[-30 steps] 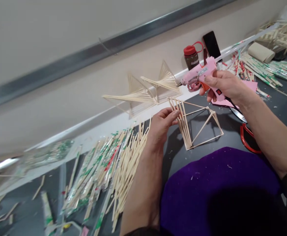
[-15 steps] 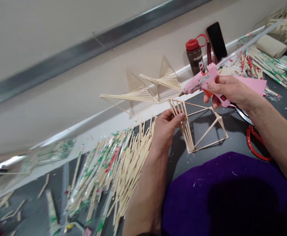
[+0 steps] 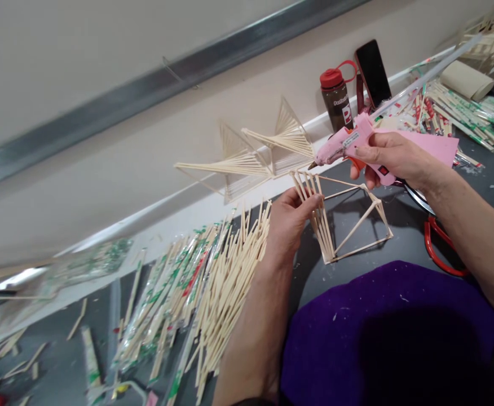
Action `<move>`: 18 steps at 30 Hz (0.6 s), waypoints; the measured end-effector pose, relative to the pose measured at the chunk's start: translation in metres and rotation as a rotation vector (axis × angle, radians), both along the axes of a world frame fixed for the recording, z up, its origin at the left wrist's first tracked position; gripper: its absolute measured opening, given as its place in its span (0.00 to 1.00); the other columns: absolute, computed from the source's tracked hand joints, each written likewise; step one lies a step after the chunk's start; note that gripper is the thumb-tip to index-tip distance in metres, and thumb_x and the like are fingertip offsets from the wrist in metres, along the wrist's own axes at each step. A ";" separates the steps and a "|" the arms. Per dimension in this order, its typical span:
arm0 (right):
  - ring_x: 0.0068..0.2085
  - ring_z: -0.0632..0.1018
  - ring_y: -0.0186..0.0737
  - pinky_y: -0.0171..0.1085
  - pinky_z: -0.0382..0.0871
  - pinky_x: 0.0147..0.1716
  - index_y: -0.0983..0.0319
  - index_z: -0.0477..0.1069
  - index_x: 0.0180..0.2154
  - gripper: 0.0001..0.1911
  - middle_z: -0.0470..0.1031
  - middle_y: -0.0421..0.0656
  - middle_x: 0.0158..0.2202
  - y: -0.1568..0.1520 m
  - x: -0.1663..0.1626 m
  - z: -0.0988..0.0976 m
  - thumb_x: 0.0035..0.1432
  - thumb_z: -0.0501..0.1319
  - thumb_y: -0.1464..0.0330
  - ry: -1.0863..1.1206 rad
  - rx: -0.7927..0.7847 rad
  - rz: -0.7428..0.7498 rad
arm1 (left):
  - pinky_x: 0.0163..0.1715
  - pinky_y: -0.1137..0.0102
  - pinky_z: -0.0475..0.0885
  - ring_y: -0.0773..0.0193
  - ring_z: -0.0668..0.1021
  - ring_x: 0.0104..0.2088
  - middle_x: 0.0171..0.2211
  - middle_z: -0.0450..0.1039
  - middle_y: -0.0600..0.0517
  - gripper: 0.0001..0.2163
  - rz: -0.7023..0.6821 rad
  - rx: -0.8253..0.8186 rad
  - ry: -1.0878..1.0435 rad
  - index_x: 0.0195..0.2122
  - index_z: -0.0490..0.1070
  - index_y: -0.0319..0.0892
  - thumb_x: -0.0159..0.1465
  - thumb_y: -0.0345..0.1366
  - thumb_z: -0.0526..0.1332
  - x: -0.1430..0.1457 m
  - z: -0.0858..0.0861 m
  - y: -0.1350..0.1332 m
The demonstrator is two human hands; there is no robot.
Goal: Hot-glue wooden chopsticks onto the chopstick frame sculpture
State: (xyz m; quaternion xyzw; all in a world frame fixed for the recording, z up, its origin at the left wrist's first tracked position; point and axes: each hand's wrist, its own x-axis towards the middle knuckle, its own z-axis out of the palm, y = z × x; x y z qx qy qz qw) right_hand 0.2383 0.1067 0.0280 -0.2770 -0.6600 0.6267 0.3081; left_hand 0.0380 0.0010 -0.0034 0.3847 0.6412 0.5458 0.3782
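My left hand (image 3: 295,211) pinches the upper part of a row of chopsticks on a wooden stick frame (image 3: 356,228), which rests on the dark table. My right hand (image 3: 393,158) is wrapped round a pink hot glue gun (image 3: 348,144), with a finger at its orange trigger. The nozzle points down and left, just above the top end of the chopstick row; whether it touches cannot be made out. A finished-looking twisted chopstick structure (image 3: 247,163) stands behind, against the wall.
Loose chopsticks (image 3: 230,282) and wrapped chopsticks (image 3: 162,293) lie left of my left forearm. Red-handled scissors (image 3: 441,248) lie under my right forearm. A bottle with a red cap (image 3: 335,98) and a phone (image 3: 373,73) stand by the wall. More wrapped chopsticks (image 3: 462,115) lie at the right.
The glue gun has dipped very slightly, its nozzle now a little lower over the chopstick row. The left hand keeps its hold on the frame.
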 end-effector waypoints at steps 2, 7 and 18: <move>0.21 0.72 0.27 0.30 0.62 0.18 0.63 0.73 0.33 0.15 0.78 0.42 0.31 -0.001 0.000 0.000 0.63 0.64 0.57 0.004 0.002 -0.003 | 0.29 0.69 0.71 0.64 0.77 0.27 0.25 0.76 0.53 0.12 0.001 -0.001 0.006 0.28 0.75 0.41 0.45 0.41 0.73 0.000 -0.001 0.000; 0.20 0.71 0.27 0.31 0.60 0.17 0.62 0.72 0.31 0.15 0.77 0.42 0.28 -0.002 0.000 0.000 0.63 0.64 0.57 0.008 0.007 -0.014 | 0.30 0.68 0.71 0.62 0.78 0.29 0.26 0.77 0.51 0.12 0.000 -0.006 0.023 0.28 0.76 0.41 0.46 0.40 0.72 0.001 0.000 0.001; 0.18 0.69 0.27 0.32 0.57 0.17 0.62 0.69 0.28 0.17 0.74 0.41 0.24 -0.004 0.002 0.007 0.64 0.63 0.59 -0.041 0.068 -0.010 | 0.31 0.69 0.69 0.64 0.76 0.28 0.25 0.76 0.53 0.10 -0.029 0.015 0.001 0.27 0.75 0.41 0.47 0.39 0.71 0.002 -0.001 0.000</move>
